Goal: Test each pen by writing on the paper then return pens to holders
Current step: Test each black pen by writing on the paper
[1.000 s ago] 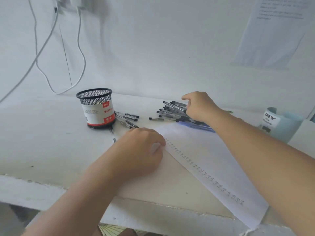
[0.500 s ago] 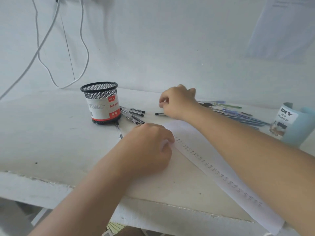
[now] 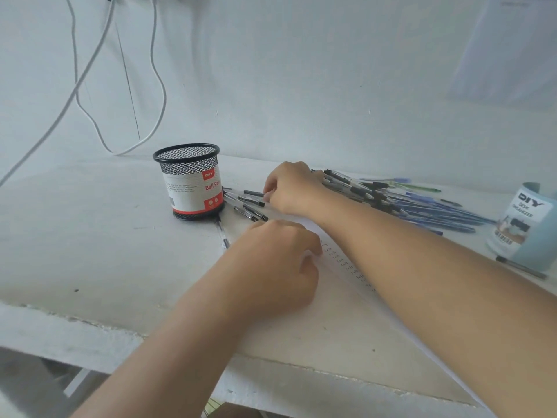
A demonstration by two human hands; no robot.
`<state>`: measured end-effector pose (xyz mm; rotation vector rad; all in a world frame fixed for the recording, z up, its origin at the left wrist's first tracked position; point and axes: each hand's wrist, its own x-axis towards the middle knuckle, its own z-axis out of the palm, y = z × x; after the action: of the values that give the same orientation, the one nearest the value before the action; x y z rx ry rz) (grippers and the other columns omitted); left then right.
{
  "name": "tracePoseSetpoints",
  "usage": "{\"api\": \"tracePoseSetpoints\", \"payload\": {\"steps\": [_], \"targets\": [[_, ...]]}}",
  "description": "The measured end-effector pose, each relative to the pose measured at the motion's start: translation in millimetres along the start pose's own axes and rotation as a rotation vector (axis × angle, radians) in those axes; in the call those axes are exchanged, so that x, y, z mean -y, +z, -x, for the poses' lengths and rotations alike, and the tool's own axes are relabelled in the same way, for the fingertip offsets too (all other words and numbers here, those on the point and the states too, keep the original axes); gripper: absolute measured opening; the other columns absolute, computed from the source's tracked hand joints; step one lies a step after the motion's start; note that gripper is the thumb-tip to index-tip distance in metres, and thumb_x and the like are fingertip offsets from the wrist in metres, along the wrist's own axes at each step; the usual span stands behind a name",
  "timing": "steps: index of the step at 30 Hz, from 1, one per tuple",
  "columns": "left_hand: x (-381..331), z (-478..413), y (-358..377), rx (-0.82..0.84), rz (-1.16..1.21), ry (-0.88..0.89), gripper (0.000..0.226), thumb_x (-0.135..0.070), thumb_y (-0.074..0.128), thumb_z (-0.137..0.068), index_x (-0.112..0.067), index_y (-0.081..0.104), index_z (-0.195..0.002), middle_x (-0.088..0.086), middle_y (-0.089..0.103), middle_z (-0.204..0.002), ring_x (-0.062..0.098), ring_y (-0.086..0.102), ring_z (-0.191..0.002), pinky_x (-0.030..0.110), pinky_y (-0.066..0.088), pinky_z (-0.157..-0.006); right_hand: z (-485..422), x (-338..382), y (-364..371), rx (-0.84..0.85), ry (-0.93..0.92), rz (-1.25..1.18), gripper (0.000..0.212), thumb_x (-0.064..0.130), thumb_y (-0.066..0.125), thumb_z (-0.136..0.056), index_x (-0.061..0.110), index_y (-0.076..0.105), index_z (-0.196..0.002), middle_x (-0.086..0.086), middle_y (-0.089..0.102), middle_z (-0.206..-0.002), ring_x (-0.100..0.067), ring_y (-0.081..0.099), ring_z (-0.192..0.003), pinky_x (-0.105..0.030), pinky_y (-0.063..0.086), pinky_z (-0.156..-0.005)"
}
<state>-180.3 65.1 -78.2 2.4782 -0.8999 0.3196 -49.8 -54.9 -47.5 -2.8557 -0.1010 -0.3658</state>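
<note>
A black mesh pen holder (image 3: 188,176) with a red-and-white label stands on the white table. Right of it lie a few loose black pens (image 3: 251,210). My right hand (image 3: 292,188) reaches across to them, and its curled fingertips pinch the end of one black pen (image 3: 252,193) that lies on the table. A white paper (image 3: 346,267) with a column of small pen marks lies under my right forearm. My left hand (image 3: 271,263) holds the paper's left edge with curled fingers. A pale blue holder (image 3: 524,227) stands at the far right.
A big pile of black and blue pens (image 3: 391,197) lies behind my right wrist. One pen (image 3: 221,233) lies in front of the mesh holder, another (image 3: 521,268) by the blue holder. White cables (image 3: 156,86) hang on the wall. The table's front edge (image 3: 90,321) is close.
My right hand has moved left from the big pile to the loose black pens beside the mesh holder. My left hand has stayed on the paper's edge.
</note>
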Motion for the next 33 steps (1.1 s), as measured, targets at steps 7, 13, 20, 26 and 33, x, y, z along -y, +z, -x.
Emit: {"api": "tracePoseSetpoints", "payload": {"steps": [7,13,20,26,33], "targets": [[-2.8,-0.5,-2.6,0.025,0.016,-0.034,0.051,-0.032,0.037,-0.076,-0.032,0.073,-0.111,-0.013,0.070,-0.114,0.012,0.061,-0.111,0.036,0.045,-0.104,11.0,-16.7,-36.7,-0.208,0.292,-0.810,0.019,0.015,0.067,-0.078,0.001,0.074,-0.089,0.001,0.063,-0.078,-0.018,0.055,-0.075,-0.029,0.044,-0.067],[-6.6,1.3,-1.4,-0.007,0.022,-0.086,0.044,-0.035,0.042,-0.080,-0.038,0.072,-0.113,-0.013,0.072,-0.114,0.014,0.064,-0.110,0.036,0.052,-0.096,58.3,-32.1,-95.3,-0.456,0.395,-1.430,0.007,0.026,0.051,-0.100,0.024,0.056,-0.096,-0.007,0.067,-0.079,-0.026,0.068,-0.067,-0.033,0.051,-0.062],[-22.8,9.8,-0.8,-0.007,-0.108,-0.094,0.047,-0.046,0.041,-0.082,-0.040,0.075,-0.114,-0.013,0.071,-0.115,0.017,0.065,-0.109,0.034,0.052,-0.094,152.0,-68.7,-130.4,-0.233,0.350,-1.604,0.028,0.036,0.051,-0.097,0.016,0.054,-0.077,-0.001,0.038,-0.054,-0.016,0.018,-0.044,-0.023,0.016,-0.046],[-35.4,15.3,-3.9,0.011,-0.122,-0.127,0.050,-0.050,0.039,-0.081,-0.038,0.074,-0.115,-0.011,0.071,-0.117,0.021,0.064,-0.113,0.039,0.052,-0.098,215.7,-88.1,-144.8,-0.153,0.340,-1.658,0.035,0.041,0.066,-0.088,0.019,0.050,-0.066,-0.001,0.046,-0.062,-0.014,0.026,-0.047,-0.023,0.014,-0.044],[-83.8,33.3,3.3,0.142,-0.142,-0.054,0.067,-0.054,0.045,-0.101,-0.022,0.031,-0.158,-0.001,0.038,-0.161,0.021,0.035,-0.147,0.041,0.032,-0.118,259.8,-109.9,-142.6,0.028,0.405,-1.670,0.055,0.046,0.053,-0.100,0.014,0.047,-0.056,-0.012,0.055,-0.069,-0.024,0.051,-0.063,-0.027,0.038,-0.052]]}}
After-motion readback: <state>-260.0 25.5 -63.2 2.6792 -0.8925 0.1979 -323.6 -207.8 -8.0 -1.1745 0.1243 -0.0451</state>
